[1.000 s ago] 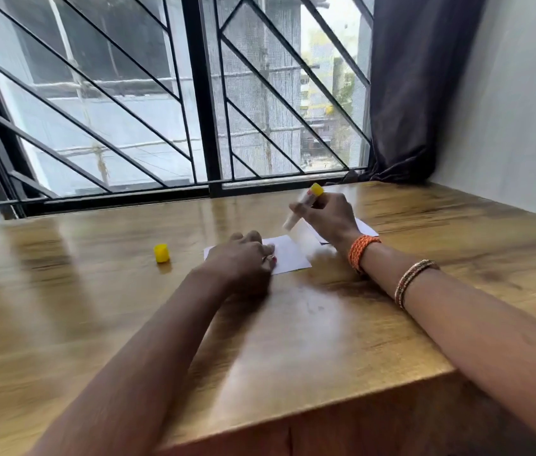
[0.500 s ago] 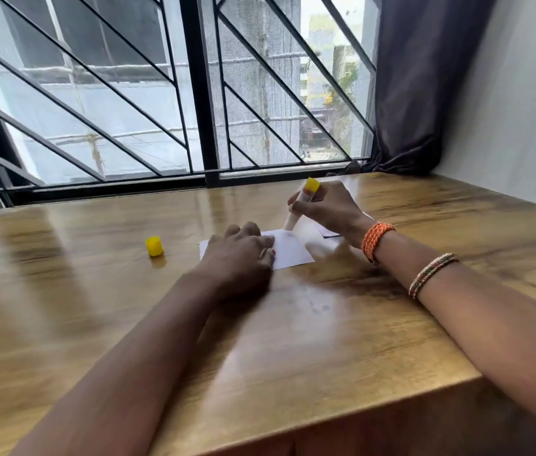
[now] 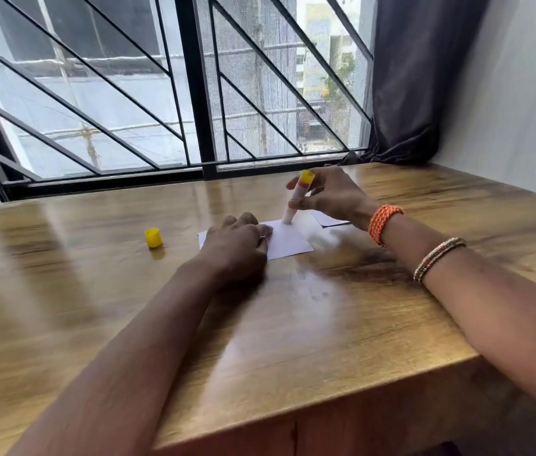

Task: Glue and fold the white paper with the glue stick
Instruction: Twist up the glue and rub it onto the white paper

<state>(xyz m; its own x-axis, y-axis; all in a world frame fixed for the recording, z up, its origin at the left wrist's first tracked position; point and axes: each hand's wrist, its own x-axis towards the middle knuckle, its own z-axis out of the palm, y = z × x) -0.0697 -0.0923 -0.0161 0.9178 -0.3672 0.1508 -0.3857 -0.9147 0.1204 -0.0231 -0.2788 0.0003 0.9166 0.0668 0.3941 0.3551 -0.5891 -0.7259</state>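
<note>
A small white paper (image 3: 288,240) lies flat on the wooden table (image 3: 309,324). My left hand (image 3: 238,245) rests palm down on its left part, pressing it to the table. My right hand (image 3: 329,192) grips a white glue stick (image 3: 297,200) with a yellow end, held nearly upright. The stick's tip touches the paper's far edge. The stick's yellow cap (image 3: 153,237) stands alone on the table to the left of the paper.
A second white paper (image 3: 332,220) lies just right of the first, partly under my right wrist. A barred window (image 3: 194,93) runs along the table's far edge. A dark curtain (image 3: 408,77) hangs at the back right beside a white wall.
My right hand has brought the glue stick from a raised tilt down to upright, its tip now on the paper. My left hand has stayed on the paper.
</note>
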